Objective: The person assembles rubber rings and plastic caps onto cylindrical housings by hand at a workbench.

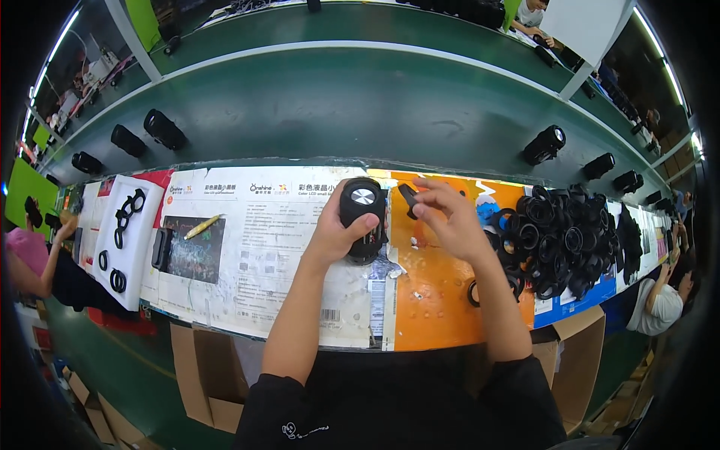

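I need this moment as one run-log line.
left hand: holds black cylinder; right hand: holds black curved piece; at right: pile of black rings

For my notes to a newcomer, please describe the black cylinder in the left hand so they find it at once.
Find where a white sheet meets an orange sheet. Near that join, the left hand grips a black cylinder with a silver disc on its top. Other dark cylinders rest beyond on the green surface; only this one is in the person's grip.
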Demonstrator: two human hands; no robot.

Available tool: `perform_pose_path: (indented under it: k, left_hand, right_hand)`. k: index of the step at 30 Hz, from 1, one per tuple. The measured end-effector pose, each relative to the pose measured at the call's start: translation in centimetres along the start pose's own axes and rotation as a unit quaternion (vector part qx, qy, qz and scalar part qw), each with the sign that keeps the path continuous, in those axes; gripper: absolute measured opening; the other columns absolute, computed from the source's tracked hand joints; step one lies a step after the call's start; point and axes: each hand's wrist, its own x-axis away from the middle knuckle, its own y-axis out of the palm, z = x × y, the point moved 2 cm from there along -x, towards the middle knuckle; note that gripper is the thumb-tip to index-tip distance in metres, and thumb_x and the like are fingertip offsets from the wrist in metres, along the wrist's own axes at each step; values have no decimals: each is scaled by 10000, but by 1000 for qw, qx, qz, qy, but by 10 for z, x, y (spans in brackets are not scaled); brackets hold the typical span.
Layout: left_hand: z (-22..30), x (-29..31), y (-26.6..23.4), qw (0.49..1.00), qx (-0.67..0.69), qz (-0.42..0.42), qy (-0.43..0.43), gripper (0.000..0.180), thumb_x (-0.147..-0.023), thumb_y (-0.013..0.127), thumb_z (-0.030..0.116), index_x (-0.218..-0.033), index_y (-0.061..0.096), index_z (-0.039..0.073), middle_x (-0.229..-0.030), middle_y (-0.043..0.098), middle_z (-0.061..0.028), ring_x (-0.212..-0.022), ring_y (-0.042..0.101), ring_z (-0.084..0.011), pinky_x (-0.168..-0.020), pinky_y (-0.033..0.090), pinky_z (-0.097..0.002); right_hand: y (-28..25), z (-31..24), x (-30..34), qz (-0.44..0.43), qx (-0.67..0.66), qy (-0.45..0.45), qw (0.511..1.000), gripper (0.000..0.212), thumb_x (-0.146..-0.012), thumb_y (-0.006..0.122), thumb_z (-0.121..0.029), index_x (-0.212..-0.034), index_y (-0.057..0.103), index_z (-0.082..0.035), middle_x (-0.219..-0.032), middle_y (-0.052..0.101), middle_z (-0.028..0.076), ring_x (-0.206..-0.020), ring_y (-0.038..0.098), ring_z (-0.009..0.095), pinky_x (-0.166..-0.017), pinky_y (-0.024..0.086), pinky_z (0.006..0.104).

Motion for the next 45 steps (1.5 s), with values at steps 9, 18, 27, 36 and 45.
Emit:
perform_pose_path:
  k: [9,18,27,36,45]
  left_hand:
    - [10,7,12,990,-137,-9,31,735,-846,983,340,-1417,630,41,-1260,715,-76,-1146,676,-180,-1010,554,-323]
    - [17,7,18,989,-150,-16,4,785,-791,1028,392,-1383,636,58,-1219,714,-68,-1102,678,-188,-986,557,-335]
    - [13,9,15,990,-134,-16,-29,863,-802,1005,511,-1429,607,70,-1254,715,-87,-1141,696,-222,-1006,572,-347]
    - [13,9,15,989,-148,-25,13,837,-846,957,460,-1476,585,53,-1287,708,-107,-1168,683,-225,-1013,564,-356]
    - [17,7,16,990,-140,-12,19,818,-848,967,394,-1487,594,46,-1301,721,-92,-1182,678,-202,-1029,551,-350]
  right_hand:
    - [-15,-63,-51,-194,-200,10,960,254,-1133,715,-201,-1227,748,33,-1428,749,143,-1178,697,155,-1079,567,349]
    - [-26,-106,-47,-201,76,-103,971,181,-1004,811,-180,-1104,796,-30,-1456,740,155,-1321,702,328,-1155,548,476]
    - [-16,-117,-33,-159,134,-139,968,422,-962,812,-124,-1381,810,-171,-1538,693,153,-1351,649,358,-1147,543,474]
    - [-20,-114,-43,-261,214,-223,914,626,-996,699,-26,-1574,689,-264,-1567,636,105,-1373,568,363,-1165,545,450]
    - [-12,-114,-37,-228,232,-254,911,598,-895,793,-68,-1475,774,-210,-1572,649,150,-1317,608,396,-1079,578,469]
